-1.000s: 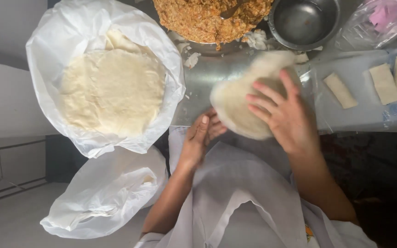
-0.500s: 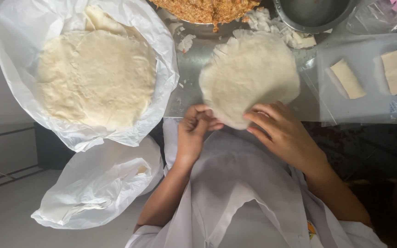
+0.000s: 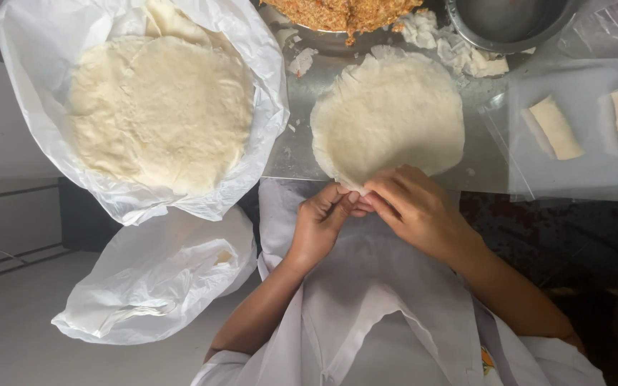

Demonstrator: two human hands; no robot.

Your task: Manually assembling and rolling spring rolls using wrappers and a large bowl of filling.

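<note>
Pinching | both hands [image 3: 370, 207] grip thin round wrapper [image 3: 389, 118] edge | floury, soft, pale

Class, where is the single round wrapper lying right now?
The round wrapper lies flat on the metal counter, right of the bagged stack, its near edge pinched by both hands.

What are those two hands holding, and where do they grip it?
Both the left hand and right hand pinch the round dough sheet at its near edge.

Light was bright, soft and even, daylight-like. White bags [image 3: 159, 279] ran near overexposed. Metal worktop [image 3: 302, 150] showed dull glare. Faint shadow lay under the hands [image 3: 366, 207]. Focus was sharp at centre; lower right corner was dark and murky.
</note>
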